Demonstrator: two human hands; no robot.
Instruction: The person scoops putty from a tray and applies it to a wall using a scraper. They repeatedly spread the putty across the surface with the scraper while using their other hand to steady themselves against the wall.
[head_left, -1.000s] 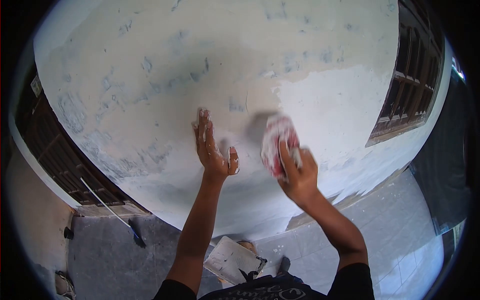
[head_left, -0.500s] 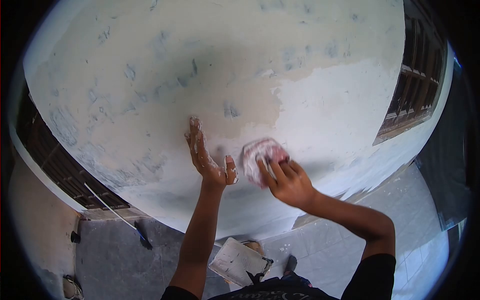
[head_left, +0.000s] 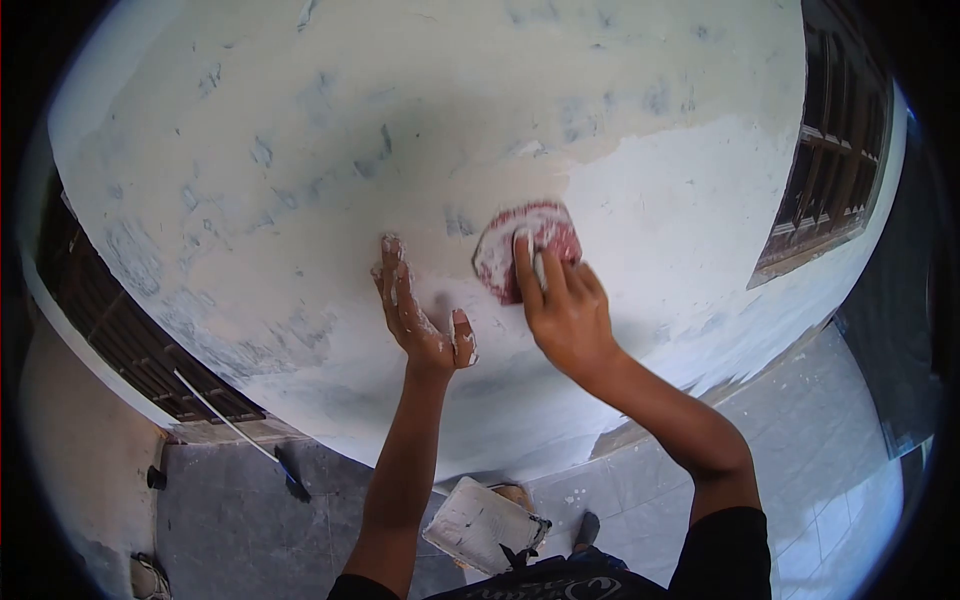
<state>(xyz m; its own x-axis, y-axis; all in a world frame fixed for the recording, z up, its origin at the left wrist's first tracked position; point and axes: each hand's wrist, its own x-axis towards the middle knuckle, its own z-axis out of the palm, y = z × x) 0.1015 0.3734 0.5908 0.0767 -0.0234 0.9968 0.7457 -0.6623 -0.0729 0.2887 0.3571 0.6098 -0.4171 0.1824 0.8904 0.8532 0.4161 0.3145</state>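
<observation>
My right hand [head_left: 570, 315] is closed around the handle of a red plastering float [head_left: 535, 245]. White paste is smeared over the float's back, and one of my fingers stretches along it. The float lies against the wall [head_left: 690, 190], at the border between a bright white coat and a beige, patchy area. To the left, my left hand [head_left: 415, 315] is raised in front of the wall with fingers up and thumb apart. It holds nothing, and white paste coats its fingertips and thumb.
Below me is a paste-smeared whitish tray [head_left: 480, 525] on the grey tiled floor [head_left: 640, 495]. A long-handled broom [head_left: 285, 465] leans at the left. Dark barred windows [head_left: 825, 150] stand on both sides of the wall. My foot [head_left: 588, 527] shows beside the tray.
My right hand has moved the float upward over the wall, and white now covers part of the beige patch. My left hand has stayed almost in place.
</observation>
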